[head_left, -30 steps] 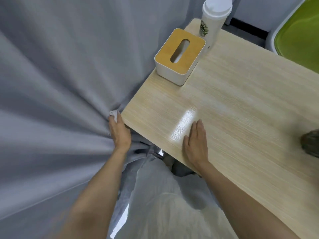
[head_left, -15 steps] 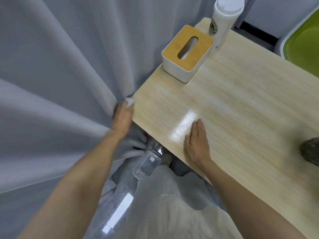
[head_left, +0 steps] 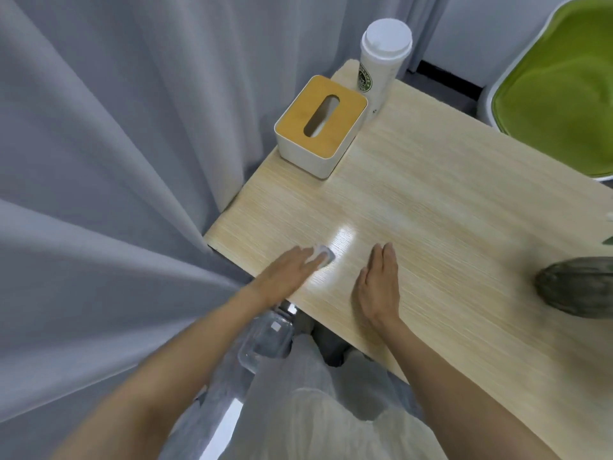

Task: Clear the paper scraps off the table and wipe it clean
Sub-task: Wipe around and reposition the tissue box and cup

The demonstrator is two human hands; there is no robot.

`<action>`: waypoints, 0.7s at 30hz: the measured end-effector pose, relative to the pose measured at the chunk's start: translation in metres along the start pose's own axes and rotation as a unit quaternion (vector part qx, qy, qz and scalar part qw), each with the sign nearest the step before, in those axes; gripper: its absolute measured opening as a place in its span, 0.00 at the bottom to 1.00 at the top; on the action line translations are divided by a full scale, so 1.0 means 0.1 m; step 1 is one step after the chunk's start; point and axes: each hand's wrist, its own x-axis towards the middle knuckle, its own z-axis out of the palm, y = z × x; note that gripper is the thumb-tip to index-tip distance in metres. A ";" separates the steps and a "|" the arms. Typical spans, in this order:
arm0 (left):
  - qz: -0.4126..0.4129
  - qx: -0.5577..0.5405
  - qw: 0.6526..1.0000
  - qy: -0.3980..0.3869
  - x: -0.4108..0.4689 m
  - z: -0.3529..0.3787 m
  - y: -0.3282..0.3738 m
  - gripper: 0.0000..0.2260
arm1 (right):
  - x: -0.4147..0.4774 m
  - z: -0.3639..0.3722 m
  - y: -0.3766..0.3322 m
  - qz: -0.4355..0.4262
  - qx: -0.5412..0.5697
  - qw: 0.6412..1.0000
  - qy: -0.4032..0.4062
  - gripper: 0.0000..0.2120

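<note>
The light wooden table (head_left: 447, 207) fills the right half of the head view. My left hand (head_left: 292, 270) lies near its front left corner, straight fingers pressing a small white wad of tissue (head_left: 323, 254) onto the wood. My right hand (head_left: 378, 287) rests flat on the tabletop a little to the right, fingers straight and together, holding nothing. No loose paper scraps show on the table.
A white tissue box with a wooden lid (head_left: 320, 126) and a white lidded cup (head_left: 381, 64) stand at the far left corner. A dark roundish object (head_left: 577, 285) sits at the right edge. Grey curtain (head_left: 116, 161) hangs left; a green-cushioned chair (head_left: 560, 91) stands behind.
My left hand came up from the curtain beside the table's left edge onto the tabletop, bringing the white tissue with it. My right hand stayed flat in place.
</note>
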 end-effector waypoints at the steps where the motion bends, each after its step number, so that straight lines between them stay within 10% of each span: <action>1: -0.089 -0.020 0.995 0.047 0.06 -0.08 -0.29 0.11 | 0.04 -0.04 -0.04 -0.002 0.005 1.000 0.005 0.25; 7: -0.347 -0.059 0.920 0.169 0.48 -0.30 -0.54 0.26 | 0.38 -0.25 -0.38 0.024 0.074 0.997 0.019 0.25; 12: -0.118 -0.149 0.979 0.069 0.47 -0.09 -0.13 0.26 | 0.84 -0.45 -0.84 0.068 0.210 0.975 0.005 0.26; 17: -0.311 -0.308 0.872 0.220 0.84 -0.77 -0.60 0.20 | 1.29 -0.61 -1.31 0.113 0.330 0.937 -0.025 0.30; 21: -0.382 -0.288 0.850 0.220 1.22 -1.28 -0.88 0.18 | 1.53 -0.68 -1.57 0.143 0.376 0.915 -0.043 0.30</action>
